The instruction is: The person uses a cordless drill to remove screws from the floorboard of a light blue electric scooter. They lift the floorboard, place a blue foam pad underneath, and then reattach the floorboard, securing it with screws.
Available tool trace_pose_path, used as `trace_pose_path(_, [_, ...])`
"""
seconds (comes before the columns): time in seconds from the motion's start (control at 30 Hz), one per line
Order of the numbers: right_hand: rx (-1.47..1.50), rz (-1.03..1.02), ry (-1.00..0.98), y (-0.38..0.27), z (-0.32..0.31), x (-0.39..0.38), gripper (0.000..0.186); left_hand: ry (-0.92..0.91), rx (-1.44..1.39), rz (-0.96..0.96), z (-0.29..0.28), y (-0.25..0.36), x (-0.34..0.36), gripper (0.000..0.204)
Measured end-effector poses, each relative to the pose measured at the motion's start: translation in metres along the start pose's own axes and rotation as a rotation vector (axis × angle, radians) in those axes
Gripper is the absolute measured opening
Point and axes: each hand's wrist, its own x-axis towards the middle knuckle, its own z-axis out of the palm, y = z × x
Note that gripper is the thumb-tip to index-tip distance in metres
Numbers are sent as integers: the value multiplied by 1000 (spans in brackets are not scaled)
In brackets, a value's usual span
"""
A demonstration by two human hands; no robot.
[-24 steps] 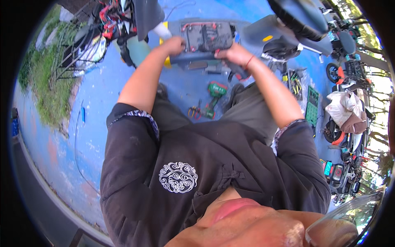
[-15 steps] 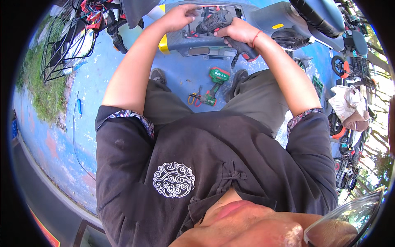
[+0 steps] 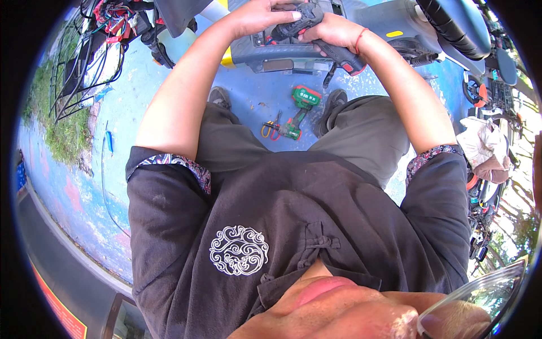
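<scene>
A black cordless drill (image 3: 309, 16) is held in my right hand (image 3: 337, 30), fingers closed round its grip, with the battery end tilted toward me. My left hand (image 3: 255, 17) has come against the front of the drill, its thumb lying over the drill body and its fingers partly hidden behind it. Both hands are over the open compartment in the grey floorboard (image 3: 243, 52) of an electric scooter. Wires and small parts inside the compartment are mostly covered by my hands and the drill.
On the blue floor between my feet lie a green and red power tool (image 3: 305, 97) and pliers with yellow and red handles (image 3: 271, 130). A black wire rack (image 3: 84, 73) with loose wiring stands at left. The scooter's seat (image 3: 451, 25) rises at right, parked scooters beyond it.
My left hand has moved right onto the drill, where before it hovered apart from it. The drill and my right hand have shifted slightly up and to the right in view.
</scene>
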Motion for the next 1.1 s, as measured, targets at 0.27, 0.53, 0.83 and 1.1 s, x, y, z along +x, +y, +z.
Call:
trace_pose_path(0.27, [-62, -44, 18, -1, 5, 6, 20, 6, 53, -99, 2, 8, -2, 49])
trace_pose_path(0.53, [-113, -63, 13, -8, 6, 10, 22, 9, -58, -71, -4, 2, 0, 49])
trace_pose_path(0.83, [-164, -58, 25, -7, 8, 19, 20, 32, 0, -81, -5, 5, -5, 50])
trace_pose_path(1.1, [-237, -2, 18, -27, 10, 23, 18, 29, -51, -56, -8, -1, 0, 43])
